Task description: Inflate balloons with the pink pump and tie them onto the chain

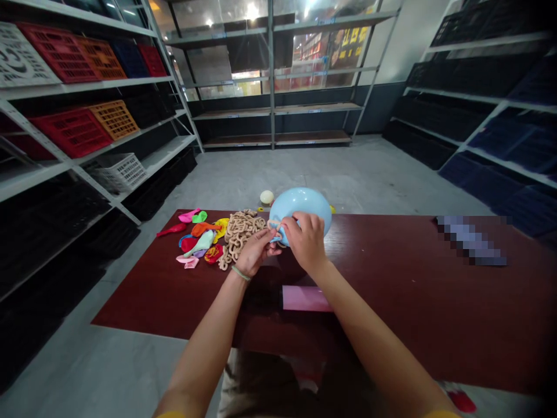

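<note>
An inflated light blue balloon (300,206) rests at the far edge of the dark red table (391,290). Both my hands are at its neck. My right hand (307,239) is closed, pinching the balloon's neck. My left hand (256,249) is closed too, its fingertips pinching the neck and a beige clip from the other side. A green band circles my left wrist. A heap of beige plastic clips (238,235) lies just left of my hands, with several flat uninflated balloons (198,238) in many colours further left.
A pink cylinder (307,298) lies on the table under my right forearm. A small pale yellow ball (267,197) sits beyond the table. Metal shelves with red, orange and white crates (73,130) line the left wall; dark shelves stand on the right.
</note>
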The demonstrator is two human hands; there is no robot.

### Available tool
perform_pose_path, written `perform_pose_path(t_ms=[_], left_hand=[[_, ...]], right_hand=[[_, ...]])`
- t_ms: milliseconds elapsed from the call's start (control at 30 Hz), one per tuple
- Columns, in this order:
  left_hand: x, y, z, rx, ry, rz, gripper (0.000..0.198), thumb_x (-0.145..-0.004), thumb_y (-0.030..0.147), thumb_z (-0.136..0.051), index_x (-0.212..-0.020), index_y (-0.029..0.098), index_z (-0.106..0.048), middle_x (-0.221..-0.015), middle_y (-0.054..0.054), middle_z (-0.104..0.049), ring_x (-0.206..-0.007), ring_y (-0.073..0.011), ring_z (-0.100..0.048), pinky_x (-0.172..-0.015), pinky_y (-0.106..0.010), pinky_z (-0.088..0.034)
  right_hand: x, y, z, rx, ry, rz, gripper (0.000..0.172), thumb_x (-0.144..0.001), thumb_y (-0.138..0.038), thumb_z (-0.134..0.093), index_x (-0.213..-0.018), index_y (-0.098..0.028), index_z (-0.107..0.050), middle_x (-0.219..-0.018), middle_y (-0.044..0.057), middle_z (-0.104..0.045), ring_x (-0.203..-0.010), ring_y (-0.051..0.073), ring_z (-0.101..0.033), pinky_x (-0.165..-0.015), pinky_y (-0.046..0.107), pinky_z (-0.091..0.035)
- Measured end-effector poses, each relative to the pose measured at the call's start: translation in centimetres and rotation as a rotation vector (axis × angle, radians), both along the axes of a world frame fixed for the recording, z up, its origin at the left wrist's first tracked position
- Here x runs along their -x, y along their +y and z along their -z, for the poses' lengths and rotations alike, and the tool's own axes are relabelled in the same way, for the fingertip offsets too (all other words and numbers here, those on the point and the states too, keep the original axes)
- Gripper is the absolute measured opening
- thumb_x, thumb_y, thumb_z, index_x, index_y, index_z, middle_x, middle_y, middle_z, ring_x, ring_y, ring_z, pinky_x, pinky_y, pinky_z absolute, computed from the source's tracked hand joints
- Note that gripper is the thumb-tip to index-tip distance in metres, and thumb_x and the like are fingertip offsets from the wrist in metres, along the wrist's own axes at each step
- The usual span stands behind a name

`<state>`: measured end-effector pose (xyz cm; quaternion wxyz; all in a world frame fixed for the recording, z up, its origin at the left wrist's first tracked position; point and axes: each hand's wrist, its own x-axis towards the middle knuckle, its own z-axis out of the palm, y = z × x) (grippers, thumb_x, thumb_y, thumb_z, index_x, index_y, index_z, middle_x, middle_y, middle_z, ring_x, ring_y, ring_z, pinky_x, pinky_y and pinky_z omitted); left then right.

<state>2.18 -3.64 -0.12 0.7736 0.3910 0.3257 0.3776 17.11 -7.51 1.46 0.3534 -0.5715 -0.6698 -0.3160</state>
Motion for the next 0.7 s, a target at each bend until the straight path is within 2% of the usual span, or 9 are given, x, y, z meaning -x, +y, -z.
perform_pose_path(t_ms=[100,167,233,300,367,500,700], left_hand=[[0.1,0.1,-0.1,0.044,-0.038,-0.031,0.031,-0.071,0.037,-0.083,-0.081,0.014,-0.066,-0.059,0.006,-0.049,-0.050,-0.0040,-0.046,-0.063,-0.023,-0.058],[0.2,0.1,-0.1,0.066,-0.073,-0.056,0.030,-0.070,0.035,-0.084,-0.080,0.013,-0.065,-0.060,0.006,-0.050,-0.050,-0.0033,-0.046,-0.063,-0.021,-0.058],[0.1,0.2,-0.1,0.072,-0.102,-0.074,0.030,-0.070,0.033,-0.084,-0.081,0.013,-0.064,-0.062,0.006,-0.051,-0.050,-0.0025,-0.046,-0.064,-0.021,-0.059],[0.1,0.2,-0.1,0.067,-0.122,-0.091,0.030,-0.070,0.032,-0.084,-0.080,0.013,-0.063,-0.063,0.006,-0.051,-0.050,-0.0019,-0.046,-0.065,-0.021,-0.059],[0.0,0.3,0.0,0.061,-0.133,-0.104,0.031,-0.069,0.032,-0.085,-0.078,0.013,-0.062,-0.063,0.006,-0.050,-0.050,-0.0015,-0.045,-0.064,-0.020,-0.059],[0.1,0.4,0.2,0.043,-0.114,-0.082,0.031,-0.068,0.030,-0.085,-0.081,0.012,-0.063,-0.062,0.007,-0.048,-0.049,-0.0012,-0.042,-0.063,-0.019,-0.059],[0.2,0.5,0.3,-0.081,-0.037,-0.034,0.024,-0.070,0.030,-0.080,-0.081,0.015,-0.065,-0.063,0.006,-0.051,-0.051,-0.0033,-0.043,-0.066,-0.023,-0.058]], right_hand=[[0.0,-0.2,0.0,0.021,0.022,-0.056,0.011,-0.095,-0.024,-0.055,-0.090,-0.022,-0.064,-0.089,0.006,-0.062,-0.080,0.021,-0.047,-0.072,0.037,-0.038],[0.2,-0.3,0.1,0.041,0.055,-0.110,0.011,-0.095,-0.024,-0.053,-0.091,-0.021,-0.062,-0.091,0.006,-0.060,-0.084,0.022,-0.049,-0.077,0.039,-0.042],[0.4,-0.4,0.3,0.061,0.096,-0.197,0.010,-0.095,-0.022,-0.051,-0.093,-0.020,-0.060,-0.095,0.008,-0.057,-0.095,0.023,-0.052,-0.090,0.044,-0.044],[0.5,-0.4,0.7,0.077,0.132,-0.303,0.010,-0.095,-0.018,-0.048,-0.095,-0.020,-0.058,-0.099,0.008,-0.054,-0.109,0.024,-0.052,-0.106,0.050,-0.040],[0.5,-0.3,1.3,0.079,0.164,-0.389,0.011,-0.095,-0.016,-0.045,-0.096,-0.020,-0.055,-0.101,0.008,-0.051,-0.120,0.024,-0.049,-0.115,0.054,-0.033],[0.1,-0.1,2.1,0.076,0.264,-0.456,0.012,-0.094,-0.014,-0.042,-0.096,-0.020,-0.052,-0.105,0.009,-0.047,-0.127,0.024,-0.047,-0.117,0.057,-0.032],[-0.4,-0.1,1.8,0.107,0.346,-0.488,0.017,-0.093,-0.015,-0.043,-0.098,-0.022,-0.057,-0.104,0.007,-0.052,-0.125,0.023,-0.050,-0.118,0.055,-0.032]])
